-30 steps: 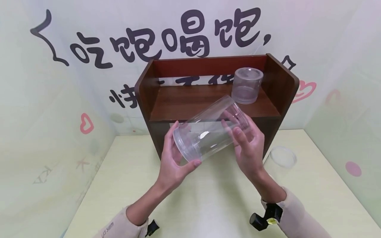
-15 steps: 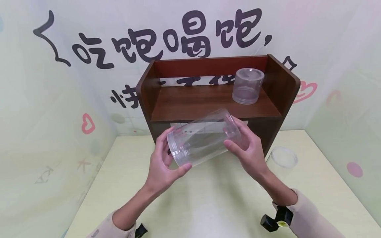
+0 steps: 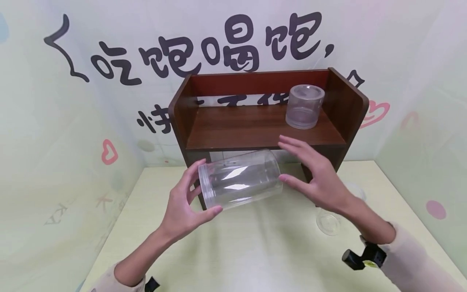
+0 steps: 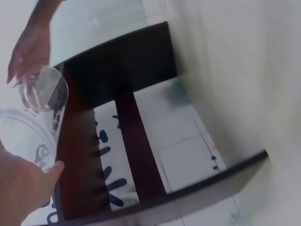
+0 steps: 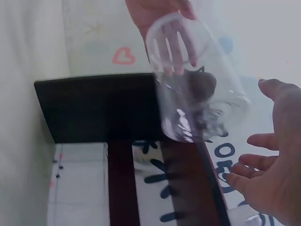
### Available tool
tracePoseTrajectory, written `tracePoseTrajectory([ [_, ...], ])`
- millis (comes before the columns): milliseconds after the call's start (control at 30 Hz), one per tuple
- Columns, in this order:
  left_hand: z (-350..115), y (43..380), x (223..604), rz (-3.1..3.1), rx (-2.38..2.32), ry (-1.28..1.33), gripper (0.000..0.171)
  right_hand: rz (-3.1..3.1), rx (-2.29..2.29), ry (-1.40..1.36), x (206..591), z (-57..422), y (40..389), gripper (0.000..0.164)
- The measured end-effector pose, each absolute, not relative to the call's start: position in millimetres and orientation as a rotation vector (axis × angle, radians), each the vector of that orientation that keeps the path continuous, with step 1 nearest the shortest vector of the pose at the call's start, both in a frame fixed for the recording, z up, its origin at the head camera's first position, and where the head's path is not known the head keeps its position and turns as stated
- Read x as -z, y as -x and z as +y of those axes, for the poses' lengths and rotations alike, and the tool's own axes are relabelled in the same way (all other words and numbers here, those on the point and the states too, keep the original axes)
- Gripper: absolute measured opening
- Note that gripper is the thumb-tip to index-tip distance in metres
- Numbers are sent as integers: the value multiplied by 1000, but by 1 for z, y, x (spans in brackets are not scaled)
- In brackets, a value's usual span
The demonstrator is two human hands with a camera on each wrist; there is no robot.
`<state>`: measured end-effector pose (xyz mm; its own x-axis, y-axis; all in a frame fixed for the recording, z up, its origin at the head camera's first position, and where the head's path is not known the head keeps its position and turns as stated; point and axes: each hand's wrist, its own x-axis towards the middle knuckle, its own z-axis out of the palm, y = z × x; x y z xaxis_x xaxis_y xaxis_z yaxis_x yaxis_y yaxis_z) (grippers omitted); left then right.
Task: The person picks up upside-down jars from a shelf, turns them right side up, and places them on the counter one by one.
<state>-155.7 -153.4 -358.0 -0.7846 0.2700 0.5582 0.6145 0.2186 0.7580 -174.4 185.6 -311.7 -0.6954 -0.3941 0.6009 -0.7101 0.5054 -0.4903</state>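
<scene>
A clear plastic jar (image 3: 240, 178) lies nearly sideways in the air before the shelf unit. My left hand (image 3: 180, 205) grips its ringed left end, thumb in front and fingers behind. Through the jar's wall, the fingers show in the right wrist view, where the jar (image 5: 202, 89) hangs in front of the shelf. My right hand (image 3: 317, 176) is spread beside the jar's other end, its thumb tip close to the edge. In the right wrist view the right hand (image 5: 277, 160) is apart from the jar, holding nothing.
A dark brown shelf unit (image 3: 233, 136) stands at the back of the pale table (image 3: 248, 251). On its board, at the right, sits a shorter clear jar (image 3: 304, 107). Another clear round container (image 3: 328, 222) stands on the table, partly hidden by the right wrist.
The jar has come down and left, turning closer to level, with my left hand still gripping it. My right hand has let go of the other end and moved off to the right.
</scene>
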Motion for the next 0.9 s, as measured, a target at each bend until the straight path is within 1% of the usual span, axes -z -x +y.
tracePoseTrajectory([
  [167,-168,154,361,-2280,1437,807,107,-2265,-838,-983,292,201,179,71],
  [333,-180,152,364,-2307,1318,861,112,-2209,-626,-1005,268,212,181,84],
  [500,-188,153,366,-2377,1188,858,113,-2173,-451,-992,245,222,188,85],
  [600,-193,154,367,-2422,1134,850,113,-2181,-393,-976,232,230,194,88],
  [733,-199,155,368,-2487,1068,839,112,-2274,-365,-892,216,244,202,84],
  [900,-206,155,368,-2603,952,800,113,-2452,-307,-717,200,260,214,85],
])
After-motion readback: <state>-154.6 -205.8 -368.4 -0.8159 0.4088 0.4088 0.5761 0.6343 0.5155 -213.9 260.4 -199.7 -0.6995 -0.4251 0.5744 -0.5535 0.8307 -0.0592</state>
